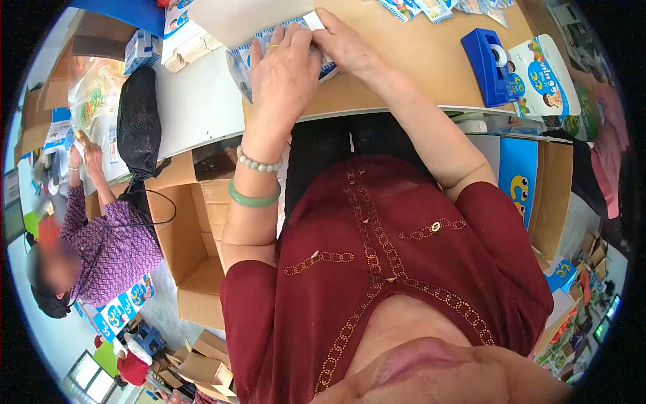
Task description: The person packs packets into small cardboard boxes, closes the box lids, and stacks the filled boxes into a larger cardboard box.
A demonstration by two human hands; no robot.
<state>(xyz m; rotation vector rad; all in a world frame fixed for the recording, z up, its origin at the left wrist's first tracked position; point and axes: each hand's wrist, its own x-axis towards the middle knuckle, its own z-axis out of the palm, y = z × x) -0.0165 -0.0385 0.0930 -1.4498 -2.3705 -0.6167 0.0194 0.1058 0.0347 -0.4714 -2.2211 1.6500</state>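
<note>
Several small printed packets (328, 68) lie in an open white box (232, 19) at the table's far edge. My left hand (282, 64) lies over the packets with its fingers spread, pressing on them. Close beside it, my right hand (338, 42) is at the box's right side, its thumb and fingers on a white edge. The bottom of the box is hidden under my hands and the packets.
A blue tape dispenser (490, 67) stands at the right beside a printed card (544, 77). More packets (431, 8) lie at the far edge. A black mesh bag (139, 124) and an open carton (195, 236) are at the left, near a co-worker (111, 249).
</note>
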